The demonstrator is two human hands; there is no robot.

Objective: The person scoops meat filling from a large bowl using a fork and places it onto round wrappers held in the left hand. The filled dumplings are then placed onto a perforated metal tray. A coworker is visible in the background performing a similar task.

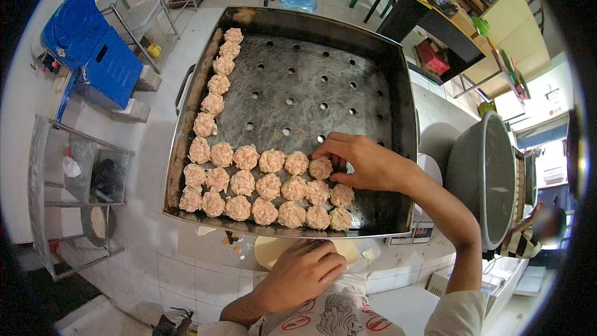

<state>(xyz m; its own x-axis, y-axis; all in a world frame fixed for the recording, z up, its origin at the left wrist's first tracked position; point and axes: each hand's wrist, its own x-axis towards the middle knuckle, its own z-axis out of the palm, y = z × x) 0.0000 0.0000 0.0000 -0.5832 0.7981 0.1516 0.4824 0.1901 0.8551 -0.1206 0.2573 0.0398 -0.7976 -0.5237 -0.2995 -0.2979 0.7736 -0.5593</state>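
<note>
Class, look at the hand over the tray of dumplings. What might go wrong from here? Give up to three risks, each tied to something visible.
1. The right hand has its fingertips right at the end dumpling, which sits close to its neighbours, so a slip might squash or shift them.
2. The tray has open holes in its floor; loose crumbs could drop through.

No writing can be read, even on the printed shirt (pixel 341 312).
</note>
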